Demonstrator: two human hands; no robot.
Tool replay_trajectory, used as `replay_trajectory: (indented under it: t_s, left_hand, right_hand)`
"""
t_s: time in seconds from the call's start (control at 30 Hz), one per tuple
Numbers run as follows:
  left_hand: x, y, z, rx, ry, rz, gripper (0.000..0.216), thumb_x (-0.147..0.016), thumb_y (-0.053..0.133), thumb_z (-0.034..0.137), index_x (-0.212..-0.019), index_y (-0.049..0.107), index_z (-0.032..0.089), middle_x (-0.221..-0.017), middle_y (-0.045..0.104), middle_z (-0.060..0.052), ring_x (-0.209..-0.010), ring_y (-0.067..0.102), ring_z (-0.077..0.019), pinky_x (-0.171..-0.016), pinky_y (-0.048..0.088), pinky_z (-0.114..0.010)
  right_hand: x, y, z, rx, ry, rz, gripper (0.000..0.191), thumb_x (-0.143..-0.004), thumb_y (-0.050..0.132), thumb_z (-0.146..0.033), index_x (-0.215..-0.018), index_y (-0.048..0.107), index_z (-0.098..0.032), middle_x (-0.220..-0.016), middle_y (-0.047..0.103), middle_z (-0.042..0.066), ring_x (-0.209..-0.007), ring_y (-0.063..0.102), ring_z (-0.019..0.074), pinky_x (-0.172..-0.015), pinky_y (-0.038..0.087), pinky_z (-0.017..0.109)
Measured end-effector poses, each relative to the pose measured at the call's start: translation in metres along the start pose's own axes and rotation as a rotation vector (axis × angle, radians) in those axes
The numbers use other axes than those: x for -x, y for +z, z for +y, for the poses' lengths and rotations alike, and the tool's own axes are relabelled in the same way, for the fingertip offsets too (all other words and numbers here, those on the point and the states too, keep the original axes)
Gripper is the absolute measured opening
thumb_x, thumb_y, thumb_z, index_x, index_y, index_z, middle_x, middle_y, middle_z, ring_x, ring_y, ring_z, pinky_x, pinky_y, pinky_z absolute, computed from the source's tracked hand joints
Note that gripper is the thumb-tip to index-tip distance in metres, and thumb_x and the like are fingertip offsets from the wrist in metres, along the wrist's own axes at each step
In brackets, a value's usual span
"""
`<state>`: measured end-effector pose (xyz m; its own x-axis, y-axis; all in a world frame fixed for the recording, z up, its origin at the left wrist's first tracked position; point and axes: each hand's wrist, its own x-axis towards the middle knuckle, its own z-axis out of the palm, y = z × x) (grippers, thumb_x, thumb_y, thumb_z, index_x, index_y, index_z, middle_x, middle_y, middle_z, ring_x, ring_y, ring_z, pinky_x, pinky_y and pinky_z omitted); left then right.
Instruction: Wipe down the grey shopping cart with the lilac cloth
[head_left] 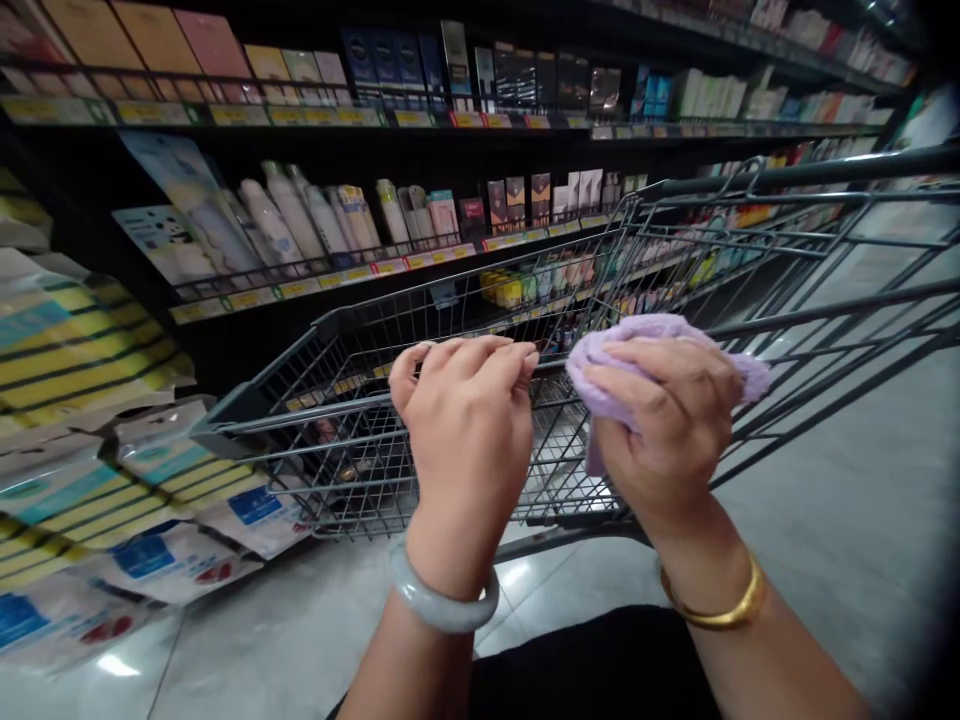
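My right hand (667, 420) is closed around a bunched light purple cloth (615, 350), with folds of it sticking out above the fingers and past the wrist side. The metal wire shopping cart (367, 410) stands right in front of me. Curled over the near top rail of its basket is my left hand (472, 410), knuckles up, the fingertips hidden from me. A grey-white bangle (442, 600) circles the left wrist and a gold bangle (724, 605) the right one. The cloth is held just above the cart's near side. Bare wire mesh shows below the hands.
Shelves (360, 270) with bottles and boxes run along the far side of the cart. Yellow and white packages (82, 350) are stacked at the left. The cart's dark bar (825, 170) extends to the right. Grey tiled floor (840, 510) lies below.
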<state>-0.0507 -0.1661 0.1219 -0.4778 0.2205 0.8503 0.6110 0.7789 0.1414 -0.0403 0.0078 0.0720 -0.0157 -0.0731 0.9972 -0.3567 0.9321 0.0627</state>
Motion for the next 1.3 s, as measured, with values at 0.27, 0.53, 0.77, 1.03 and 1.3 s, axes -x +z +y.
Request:
replay_trajectory:
  t_s: [0.27,0.53,0.77,1.03,1.3]
  left_hand:
    - [0.002,0.007,0.001,-0.077,-0.078,-0.115,0.019,-0.095,0.058,0.020,-0.084,0.071,0.028,-0.081,0.075,0.004,-0.077,0.061,-0.0204,-0.073,0.028,-0.038]
    - [0.011,0.009,0.031,0.015,0.009,-0.073,0.029,-0.103,0.046,0.031,-0.093,0.073,0.025,-0.084,0.076,0.000,-0.079,0.063,-0.0204,-0.076,0.035,-0.040]
    - [0.006,-0.022,0.012,-0.044,-0.011,-0.124,0.019,-0.099,0.058,0.033,-0.088,0.074,0.033,-0.103,0.077,0.003,-0.103,0.066,-0.0240,-0.116,0.023,-0.055]
    - [0.003,-0.020,0.008,-0.151,-0.027,-0.297,0.039,-0.102,0.049,0.044,-0.073,0.068,0.025,-0.067,0.071,0.000,-0.060,0.060,-0.0194,-0.056,0.025,-0.034]
    - [0.010,-0.007,0.041,-0.181,0.008,-0.181,0.043,-0.103,0.044,0.045,-0.070,0.061,0.022,-0.061,0.065,-0.002,-0.060,0.059,-0.0201,-0.060,0.018,-0.035]
  right_hand:
    - [0.001,0.003,0.002,-0.025,0.137,0.116,0.033,-0.080,0.072,-0.014,-0.110,0.065,-0.024,-0.112,0.069,0.003,-0.112,0.064,0.0238,-0.106,0.049,0.049]
    - [0.002,-0.005,0.007,-0.030,0.068,0.111,0.034,-0.081,0.070,-0.027,-0.115,0.064,-0.027,-0.109,0.073,0.004,-0.110,0.068,0.0282,-0.105,0.047,0.055]
    - [0.003,-0.013,0.032,0.051,0.169,0.155,0.032,-0.085,0.064,-0.036,-0.116,0.066,-0.030,-0.115,0.074,0.006,-0.130,0.057,0.0395,-0.120,0.017,0.071]
    - [0.016,-0.012,0.066,0.102,0.123,0.171,0.032,-0.087,0.061,-0.039,-0.118,0.064,-0.029,-0.107,0.071,0.006,-0.110,0.066,0.0328,-0.119,0.026,0.063]
    - [0.006,-0.016,0.029,0.032,0.193,0.120,0.028,-0.084,0.065,-0.032,-0.111,0.065,-0.025,-0.109,0.070,0.006,-0.113,0.063,0.0289,-0.117,0.032,0.061]
